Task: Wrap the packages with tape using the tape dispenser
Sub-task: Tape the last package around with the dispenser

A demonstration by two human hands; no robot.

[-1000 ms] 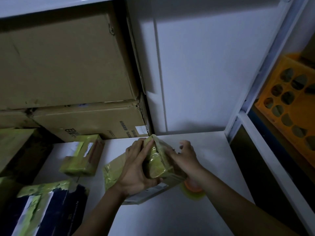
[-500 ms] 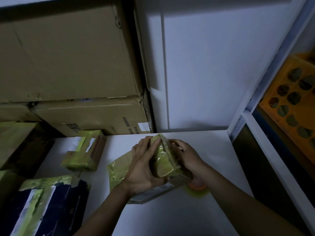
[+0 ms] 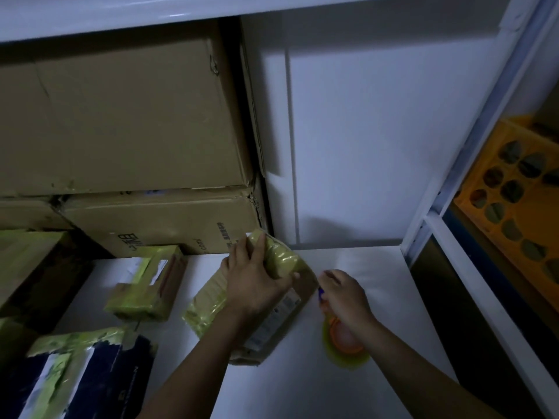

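Note:
A cardboard package (image 3: 281, 322) partly wrapped in yellow-green tape lies tilted on the white shelf (image 3: 378, 267). My left hand (image 3: 257, 276) grips its upper taped end, with the thumb on the right side. Just to the right of the package, my right hand (image 3: 348, 297) curls round the handle of the tape dispenser (image 3: 344, 343). The dispenser has an orange hub and a yellow-green tape roll and rests on the shelf. A blue part shows at my fingers.
A small taped box (image 3: 145, 285) lies left of the package. A dark box (image 3: 87, 373) with tape strips sits at the lower left. Large cardboard cartons (image 3: 127, 116) are stacked behind. At the right, past a white shelf post (image 3: 472, 164), stands an orange crate (image 3: 520, 195).
My right hand has left the package and dropped to the right onto the tape dispenser. My left hand keeps its hold on the package's upper end.

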